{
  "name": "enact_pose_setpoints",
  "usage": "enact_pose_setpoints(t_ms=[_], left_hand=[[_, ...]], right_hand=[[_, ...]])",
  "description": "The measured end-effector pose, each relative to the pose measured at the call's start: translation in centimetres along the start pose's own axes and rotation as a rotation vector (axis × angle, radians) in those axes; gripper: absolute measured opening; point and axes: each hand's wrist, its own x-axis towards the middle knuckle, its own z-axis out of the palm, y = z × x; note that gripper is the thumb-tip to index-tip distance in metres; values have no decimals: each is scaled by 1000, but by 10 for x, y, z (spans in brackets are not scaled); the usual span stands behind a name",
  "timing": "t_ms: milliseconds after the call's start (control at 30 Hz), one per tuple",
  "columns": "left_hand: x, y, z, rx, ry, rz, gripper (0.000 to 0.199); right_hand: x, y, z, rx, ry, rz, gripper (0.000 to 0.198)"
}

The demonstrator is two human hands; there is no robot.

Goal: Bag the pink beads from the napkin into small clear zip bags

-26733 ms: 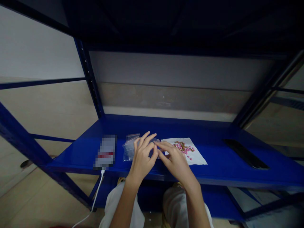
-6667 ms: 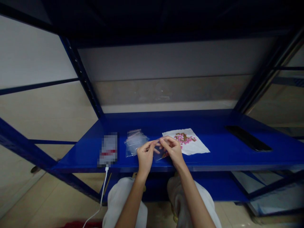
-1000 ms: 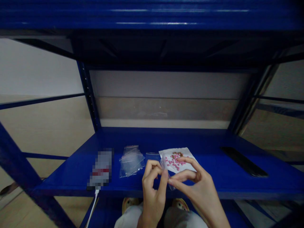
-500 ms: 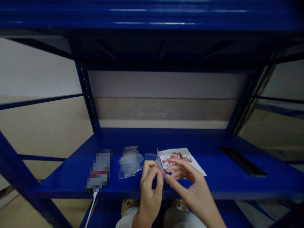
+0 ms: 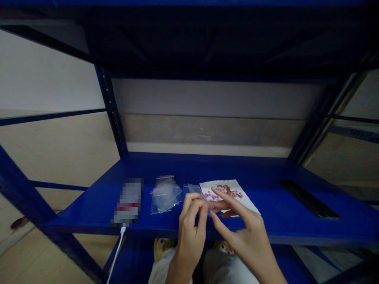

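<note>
My left hand (image 5: 193, 221) pinches a small clear zip bag (image 5: 202, 194) between thumb and fingers, just above the shelf's front edge. Beside it, my right hand (image 5: 244, 223) has its thumb and fingers apart around the bag's right side; whether a fingertip touches the plastic I cannot tell. Under and behind the right fingers lies a white paper sheet (image 5: 247, 205) bearing pink beads (image 5: 213, 196) and small gold-brown pieces (image 5: 225, 187). Left of my hands is a loose pile of clear zip bags (image 5: 166, 194).
On the blue shelf (image 5: 257, 167), a phone-like device with a blurred screen (image 5: 128, 203) lies at left, its white cable (image 5: 117, 246) hanging over the front edge. A black phone (image 5: 309, 198) lies at right. Blue uprights (image 5: 111, 106) and an upper shelf (image 5: 189, 39) frame the space.
The view has tilted and shifted slightly. My right thumb and index finger have spread away from the zip bag, which tilts lower in my left hand's pinch.
</note>
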Motion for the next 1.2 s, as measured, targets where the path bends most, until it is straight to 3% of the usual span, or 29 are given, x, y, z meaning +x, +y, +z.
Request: enact_pose_setpoints(t_ms=[233, 367, 533, 733, 867, 1033, 1200], left_hand=[[-1, 2, 4, 64, -33, -4, 19], [-4, -1, 5, 145, -49, -4, 20], [-4, -4, 6, 266, -30, 0, 17], [-5, -7, 4, 370, 45, -37, 17], [-2, -3, 0, 422, 70, 35, 20], [1, 0, -9, 454, -66, 156, 20], [3, -3, -18, 415, -197, 184, 17]], right_hand=[[-1, 9, 2, -12, -27, -6, 46], [0, 10, 8, -95, 97, -38, 33], [2, 15, 5, -70, 213, 52, 9], [1, 26, -1, -164, 17, 33, 14], [0, 26, 9, -199, -119, 48, 32], [-5, 26, 16, -100, -329, 91, 32], [-7, 27, 10, -15, -373, 116, 32]])
